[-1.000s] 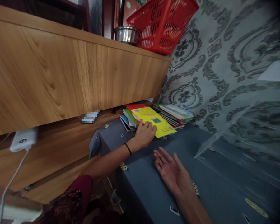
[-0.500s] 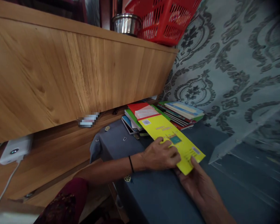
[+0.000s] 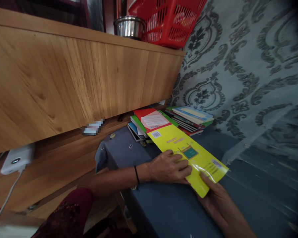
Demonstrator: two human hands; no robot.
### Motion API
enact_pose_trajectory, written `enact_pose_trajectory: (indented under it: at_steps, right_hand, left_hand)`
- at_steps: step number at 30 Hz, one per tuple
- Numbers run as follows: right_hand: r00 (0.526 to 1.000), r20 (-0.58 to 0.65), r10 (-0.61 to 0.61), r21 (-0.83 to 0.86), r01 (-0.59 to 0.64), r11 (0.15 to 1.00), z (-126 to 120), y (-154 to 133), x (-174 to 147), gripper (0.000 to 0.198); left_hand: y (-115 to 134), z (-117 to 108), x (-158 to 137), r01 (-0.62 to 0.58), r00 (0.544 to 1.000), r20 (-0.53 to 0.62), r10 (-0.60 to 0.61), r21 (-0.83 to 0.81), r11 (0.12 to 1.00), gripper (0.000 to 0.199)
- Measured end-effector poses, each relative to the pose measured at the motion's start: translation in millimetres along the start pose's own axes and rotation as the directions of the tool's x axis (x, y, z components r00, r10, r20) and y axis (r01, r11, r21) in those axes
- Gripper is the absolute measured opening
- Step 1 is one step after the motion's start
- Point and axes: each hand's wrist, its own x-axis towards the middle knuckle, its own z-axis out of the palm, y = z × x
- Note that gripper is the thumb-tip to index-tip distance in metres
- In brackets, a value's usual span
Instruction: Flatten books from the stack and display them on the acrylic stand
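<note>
A yellow book [image 3: 169,138] with a barcode and a small green chalkboard picture is held between my two hands. My left hand [image 3: 170,167], with a black band on its wrist, grips the book's near long edge, fingers curled over the cover. My right hand [image 3: 217,200] pinches its near right corner, thumb on top and fingers underneath. Beyond the yellow book's far end lies a red book [image 3: 151,118] with a pale text panel, on top of a stack of books [image 3: 136,130]. A second stack of books [image 3: 192,115] stands to its right by the wall.
A grey-blue cloth [image 3: 151,205] covers the table. Behind it rises a wooden cabinet [image 3: 101,76] carrying a steel pot [image 3: 129,27] and a red basket [image 3: 172,24]. A white power bank [image 3: 16,162] with a cable lies at left. Clear plastic sheeting [image 3: 260,129] hangs at right.
The yellow book has shifted a little toward me and to the right, its near right corner lifted and bent, with my right hand following. My left hand stays on its edge.
</note>
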Motion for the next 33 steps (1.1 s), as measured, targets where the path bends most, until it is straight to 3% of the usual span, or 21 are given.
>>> enact_pose_trajectory:
  at_steps: [3,5,10,16,26,30,33]
  right_hand:
    - [0.993,-0.108,0.043,0.013,-0.042,0.999,-12.6,-2.5,-10.3,0.042]
    - [0.987,-0.157,0.045,0.016,-0.043,0.999,-21.2,-1.1,-18.3,0.045]
    - [0.985,-0.152,0.076,0.047,-0.070,0.996,-31.3,-8.5,-52.4,0.040]
    - [0.966,-0.168,0.197,0.099,-0.182,0.978,-24.2,-37.3,-101.3,0.033]
    - [0.947,-0.268,0.179,0.038,-0.175,0.984,-35.9,-45.0,-144.3,0.036]
    - [0.942,-0.294,0.158,0.015,-0.161,0.987,-41.6,-49.6,-145.8,0.042]
    - [0.926,-0.374,0.059,-0.024,-0.073,0.997,-47.9,-52.1,-138.0,0.045]
  left_hand:
    - [-3.3,-6.0,-7.8,-0.017,1.000,0.026,0.017,0.025,1.000,0.052]
    - [-5.3,-11.0,-15.4,-0.007,0.999,0.046,0.005,0.052,0.999,0.043]
    - [-7.2,-15.9,-31.8,0.052,0.989,0.134,-0.062,0.077,0.996,0.030]
    - [2.2,-9.8,-32.0,0.060,0.971,0.236,-0.032,-0.113,0.992,0.031]
    - [11.2,-17.2,-26.0,-0.061,0.959,0.246,0.141,-0.308,0.949,0.031]
    - [7.8,-19.4,-23.1,-0.106,0.958,0.207,0.200,-0.392,0.914,0.032]
    - [7.1,-25.6,-19.9,-0.094,0.948,0.227,0.222,-0.467,0.879,0.036]
